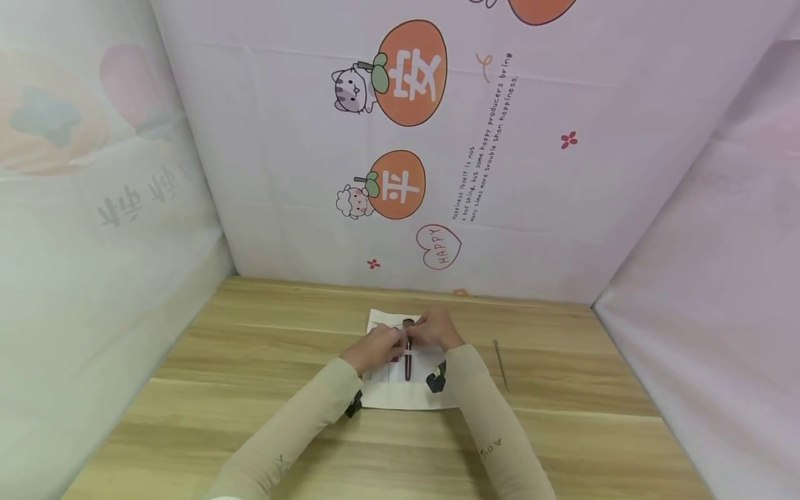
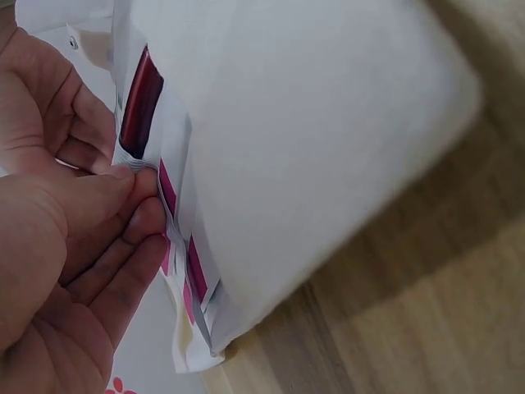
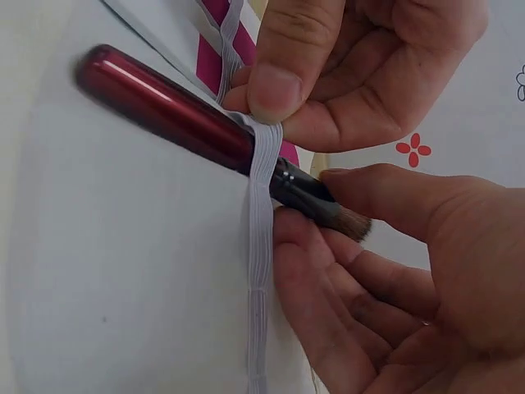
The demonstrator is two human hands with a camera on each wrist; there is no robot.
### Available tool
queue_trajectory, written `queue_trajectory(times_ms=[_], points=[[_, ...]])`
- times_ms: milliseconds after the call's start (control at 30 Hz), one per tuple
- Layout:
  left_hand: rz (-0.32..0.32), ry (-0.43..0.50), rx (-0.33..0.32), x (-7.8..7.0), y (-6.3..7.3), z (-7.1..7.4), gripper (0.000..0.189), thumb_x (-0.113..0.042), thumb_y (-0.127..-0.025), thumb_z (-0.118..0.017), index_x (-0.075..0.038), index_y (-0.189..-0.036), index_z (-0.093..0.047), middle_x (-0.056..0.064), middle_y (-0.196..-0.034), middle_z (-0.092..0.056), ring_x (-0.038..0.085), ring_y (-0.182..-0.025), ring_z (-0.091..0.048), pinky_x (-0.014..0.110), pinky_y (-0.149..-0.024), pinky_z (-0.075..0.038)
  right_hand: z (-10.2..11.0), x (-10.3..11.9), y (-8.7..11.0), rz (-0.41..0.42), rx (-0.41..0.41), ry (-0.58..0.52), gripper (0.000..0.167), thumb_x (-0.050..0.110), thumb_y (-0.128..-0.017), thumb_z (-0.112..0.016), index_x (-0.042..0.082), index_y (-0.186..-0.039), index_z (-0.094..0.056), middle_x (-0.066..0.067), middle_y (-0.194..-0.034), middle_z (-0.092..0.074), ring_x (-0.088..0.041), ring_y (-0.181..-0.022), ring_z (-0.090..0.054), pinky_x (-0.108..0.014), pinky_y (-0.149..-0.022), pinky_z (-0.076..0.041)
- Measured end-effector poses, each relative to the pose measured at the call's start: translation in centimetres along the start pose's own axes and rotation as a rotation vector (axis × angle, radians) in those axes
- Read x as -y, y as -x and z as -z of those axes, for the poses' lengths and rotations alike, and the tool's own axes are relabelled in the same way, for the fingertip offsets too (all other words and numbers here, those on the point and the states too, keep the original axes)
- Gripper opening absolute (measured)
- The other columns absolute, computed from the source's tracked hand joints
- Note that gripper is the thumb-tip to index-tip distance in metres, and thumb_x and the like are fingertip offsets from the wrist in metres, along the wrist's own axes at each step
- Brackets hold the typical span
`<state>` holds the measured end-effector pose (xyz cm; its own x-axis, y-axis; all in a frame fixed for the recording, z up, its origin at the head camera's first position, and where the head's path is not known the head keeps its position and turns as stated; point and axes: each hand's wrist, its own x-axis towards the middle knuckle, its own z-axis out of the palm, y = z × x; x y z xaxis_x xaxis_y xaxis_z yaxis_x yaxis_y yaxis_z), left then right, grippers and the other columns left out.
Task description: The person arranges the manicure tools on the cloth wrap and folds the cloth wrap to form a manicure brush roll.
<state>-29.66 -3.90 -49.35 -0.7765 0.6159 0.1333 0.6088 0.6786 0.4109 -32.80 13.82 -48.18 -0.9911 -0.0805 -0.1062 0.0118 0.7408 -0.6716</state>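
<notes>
A makeup brush with a glossy dark red handle (image 3: pixel 164 107), black ferrule and brown bristles passes under a white elastic band (image 3: pixel 259 230) on a white fabric holder (image 1: pixel 406 397). My right hand (image 1: pixel 437 329) pinches the brush near its ferrule, thumb on one side and fingers on the other. Beside it, my left hand (image 1: pixel 378 347) pinches the elastic band between thumb and fingers, close against the brush handle. Magenta-and-white flat pieces (image 2: pixel 197 269) sit under the band next to the brush; their kind is unclear.
A thin metal stick tool (image 1: pixel 501 364) lies on the wooden table (image 1: pixel 562 417), right of the holder. Printed white cloth walls (image 1: pixel 300 173) enclose the table at the back and both sides. Black wrist cameras (image 1: pixel 437 378) hang close above the holder.
</notes>
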Motion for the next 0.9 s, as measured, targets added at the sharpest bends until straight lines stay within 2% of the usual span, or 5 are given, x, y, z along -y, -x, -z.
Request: queue_trajectory(times_ms=[233,400,467,700,900], points=[[-0.022,-0.005,-0.012,0.1,0.0,0.0,0.018,-0.004,-0.102,-0.066,-0.007,-0.085,-0.068,0.000,-0.077,-0.066,0.008,-0.068,-0.053,0.022,-0.065,-0.046,0.1,0.0,-0.1,-0.070,0.110,0.021,0.032,0.031,-0.088,-0.081,0.009,-0.065,-0.078,-0.001,-0.061,-0.073,-0.013,-0.060,-0.063,-0.023,-0.057,-0.045],[-0.029,-0.001,-0.024,0.4,0.0,-0.3,0.020,-0.002,-0.101,-0.066,-0.008,-0.082,-0.068,0.000,-0.077,-0.066,0.007,-0.067,-0.053,0.021,-0.064,-0.047,-0.2,0.0,-0.8,-0.074,0.060,0.037,0.042,0.028,-0.085,-0.082,0.012,-0.053,-0.060,0.005,-0.053,-0.052,-0.014,-0.057,-0.049,-0.027,-0.053,-0.038],[-0.036,0.002,-0.026,0.5,-0.1,-0.5,0.021,-0.002,-0.100,-0.066,-0.009,-0.081,-0.068,0.000,-0.076,-0.065,0.007,-0.066,-0.052,0.020,-0.064,-0.047,-0.4,0.0,-1.1,-0.065,0.029,0.032,0.040,0.028,-0.086,-0.082,0.010,-0.055,-0.062,0.004,-0.056,-0.049,-0.016,-0.060,-0.047,-0.029,-0.054,-0.037],[-0.049,0.028,-0.026,0.7,-0.2,-0.6,0.021,-0.002,-0.101,-0.065,-0.008,-0.081,-0.068,0.000,-0.078,-0.066,0.006,-0.067,-0.053,0.020,-0.065,-0.047,-0.9,-0.2,-1.2,-0.012,-0.038,0.009,0.017,0.024,-0.087,-0.083,0.007,-0.088,-0.084,-0.007,-0.087,-0.080,-0.019,-0.083,-0.066,-0.031,-0.073,-0.050],[-0.045,0.028,-0.034,0.8,-0.2,-0.3,0.022,0.000,-0.100,-0.064,-0.008,-0.079,-0.066,-0.001,-0.075,-0.062,0.006,-0.065,-0.051,0.020,-0.064,-0.045,-0.9,-0.1,-0.8,0.023,-0.057,-0.025,0.015,0.020,-0.088,-0.082,0.005,-0.091,-0.084,-0.010,-0.094,-0.081,-0.021,-0.085,-0.067,-0.030,-0.073,-0.051]])
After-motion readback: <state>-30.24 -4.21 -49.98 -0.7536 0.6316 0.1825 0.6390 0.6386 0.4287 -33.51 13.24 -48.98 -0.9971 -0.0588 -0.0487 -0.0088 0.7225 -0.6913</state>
